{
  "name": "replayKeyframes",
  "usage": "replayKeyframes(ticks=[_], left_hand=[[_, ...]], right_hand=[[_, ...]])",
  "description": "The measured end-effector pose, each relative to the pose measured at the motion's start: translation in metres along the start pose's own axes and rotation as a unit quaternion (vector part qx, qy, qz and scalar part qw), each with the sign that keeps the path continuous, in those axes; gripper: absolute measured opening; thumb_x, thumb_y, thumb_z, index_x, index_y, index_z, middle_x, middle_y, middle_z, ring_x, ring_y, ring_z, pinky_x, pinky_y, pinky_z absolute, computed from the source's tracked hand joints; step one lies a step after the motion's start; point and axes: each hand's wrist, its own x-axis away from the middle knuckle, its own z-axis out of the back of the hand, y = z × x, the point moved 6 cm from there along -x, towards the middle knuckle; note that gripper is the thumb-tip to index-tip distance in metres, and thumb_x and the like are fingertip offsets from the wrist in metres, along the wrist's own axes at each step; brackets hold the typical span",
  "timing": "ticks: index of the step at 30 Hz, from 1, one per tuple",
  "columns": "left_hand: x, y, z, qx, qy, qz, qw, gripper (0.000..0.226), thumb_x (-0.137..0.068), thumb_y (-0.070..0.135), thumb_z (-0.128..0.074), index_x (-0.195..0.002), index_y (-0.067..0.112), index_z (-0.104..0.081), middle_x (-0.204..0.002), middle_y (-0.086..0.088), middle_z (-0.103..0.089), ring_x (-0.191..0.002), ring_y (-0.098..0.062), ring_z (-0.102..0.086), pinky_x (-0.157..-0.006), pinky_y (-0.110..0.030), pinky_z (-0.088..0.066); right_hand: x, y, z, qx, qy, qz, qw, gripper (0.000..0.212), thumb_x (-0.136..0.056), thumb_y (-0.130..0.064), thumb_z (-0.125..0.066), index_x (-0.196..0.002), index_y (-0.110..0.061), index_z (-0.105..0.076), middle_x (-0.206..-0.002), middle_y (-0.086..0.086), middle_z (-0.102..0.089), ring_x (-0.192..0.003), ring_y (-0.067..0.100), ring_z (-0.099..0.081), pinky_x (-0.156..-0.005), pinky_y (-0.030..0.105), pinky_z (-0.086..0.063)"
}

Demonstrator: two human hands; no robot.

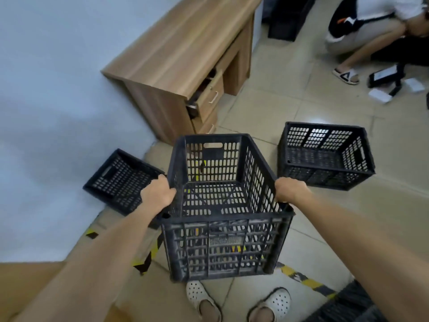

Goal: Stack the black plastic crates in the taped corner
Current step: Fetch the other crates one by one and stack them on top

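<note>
Both my hands grip one black crate (222, 205) at centre frame, left hand (157, 194) and right hand (290, 189) curled over its side rims. Two more crates rest on the floor: left crate (120, 182) against the wall, right crate (325, 156).

The room is evenly and softly lit, with no hard shadows. Beyond the right hand (291, 190), a small white glare spot sits on the glossy beige floor tiles (267, 108) (an overhead lamp reflected, by the look of it). Left of the left hand (157, 194), the pale blue-grey wall (53, 112) carries a faint diffuse shadow. Wide-angle distortion bends the wooden laminate desk (176, 49) and stretches both forearms toward the lower corners. Detail is slightly soft throughout, most of all at the edges.
</note>
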Motion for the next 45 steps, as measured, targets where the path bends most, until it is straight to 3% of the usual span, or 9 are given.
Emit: replayKeyframes(ticks=[5,10,15,20,28,32,37,41,45], left_hand=[[-0.002,-0.119,0.011,0.049,-0.024,0.053,0.997,0.035,-0.090,0.041,-0.058,-0.108,0.011,-0.051,-0.108,-0.011,-0.062,-0.098,-0.031,-0.062,-0.083,-0.039,-0.052],[0.004,-0.239,0.019,0.061,-0.029,0.118,0.991,0.030,-0.091,0.042,-0.057,-0.102,0.013,-0.055,-0.096,-0.007,-0.065,-0.087,-0.026,-0.062,-0.075,-0.034,-0.053],[0.005,-0.321,0.031,0.091,-0.023,0.161,0.982,0.023,-0.093,0.038,-0.055,-0.097,0.015,-0.050,-0.093,-0.008,-0.062,-0.085,-0.028,-0.063,-0.070,-0.031,-0.049],[0.009,-0.381,0.036,0.117,-0.005,0.198,0.973,0.029,-0.092,0.039,-0.055,-0.103,0.013,-0.050,-0.098,-0.009,-0.062,-0.086,-0.029,-0.062,-0.069,-0.031,-0.049],[-0.001,-0.428,0.031,0.145,0.003,0.259,0.955,0.026,-0.089,0.037,-0.055,-0.097,0.013,-0.051,-0.091,-0.008,-0.062,-0.082,-0.027,-0.062,-0.069,-0.034,-0.052],[-0.022,-0.428,0.028,0.179,0.018,0.301,0.937,0.021,-0.089,0.033,-0.056,-0.095,0.012,-0.054,-0.086,-0.006,-0.062,-0.078,-0.024,-0.060,-0.061,-0.030,-0.043],[-0.052,-0.418,0.020,0.238,0.066,0.333,0.910,0.021,-0.086,0.019,-0.059,-0.071,0.020,-0.044,-0.070,-0.002,-0.056,-0.068,-0.026,-0.058,-0.057,-0.031,-0.046],[-0.095,-0.412,0.011,0.299,0.102,0.334,0.888,0.007,-0.082,0.014,-0.059,-0.085,0.016,-0.052,-0.080,-0.003,-0.060,-0.076,-0.025,-0.060,-0.066,-0.036,-0.053],[-0.136,-0.411,-0.024,0.312,0.113,0.362,0.871,0.015,-0.082,0.023,-0.058,-0.089,0.017,-0.046,-0.077,-0.002,-0.055,-0.074,-0.028,-0.060,-0.068,-0.043,-0.055]], right_hand=[[-0.017,-0.115,0.012,0.043,-0.059,0.056,0.996,0.009,-0.086,-0.014,-0.065,-0.093,-0.011,-0.061,-0.090,0.004,-0.064,-0.085,0.025,-0.064,-0.075,0.030,-0.050],[-0.022,-0.242,0.040,0.087,-0.055,0.127,0.987,0.025,-0.084,-0.013,-0.069,-0.108,-0.006,-0.066,-0.086,0.003,-0.064,-0.077,0.023,-0.063,-0.075,0.029,-0.053],[-0.014,-0.340,0.058,0.124,-0.027,0.163,0.978,0.012,-0.083,-0.007,-0.063,-0.094,-0.009,-0.060,-0.083,0.005,-0.064,-0.082,0.025,-0.066,-0.076,0.033,-0.056],[-0.011,-0.408,0.066,0.145,-0.010,0.203,0.968,0.013,-0.087,-0.007,-0.056,-0.099,-0.006,-0.058,-0.093,0.008,-0.061,-0.090,0.028,-0.066,-0.078,0.035,-0.055],[-0.032,-0.485,0.092,0.216,-0.009,0.274,0.937,0.023,-0.093,-0.008,-0.051,-0.114,-0.003,-0.060,-0.094,0.006,-0.057,-0.080,0.026,-0.057,-0.066,0.032,-0.048],[-0.073,-0.515,0.105,0.232,-0.022,0.296,0.926,0.029,-0.095,-0.007,-0.046,-0.123,-0.003,-0.055,-0.096,0.006,-0.055,-0.081,0.025,-0.054,-0.066,0.032,-0.043],[-0.124,-0.547,0.123,0.263,-0.012,0.338,0.904,0.028,-0.095,-0.007,-0.046,-0.119,-0.004,-0.059,-0.110,0.011,-0.064,-0.093,0.028,-0.062,-0.072,0.035,-0.048],[-0.173,-0.569,0.137,0.249,0.019,0.346,0.904,0.028,-0.097,-0.011,-0.048,-0.123,-0.003,-0.054,-0.116,0.011,-0.062,-0.102,0.032,-0.063,-0.072,0.037,-0.046],[-0.223,-0.576,0.130,0.209,0.047,0.336,0.917,0.035,-0.099,-0.017,-0.048,-0.130,-0.004,-0.042,-0.122,0.013,-0.061,-0.107,0.033,-0.063,-0.078,0.041,-0.049]])
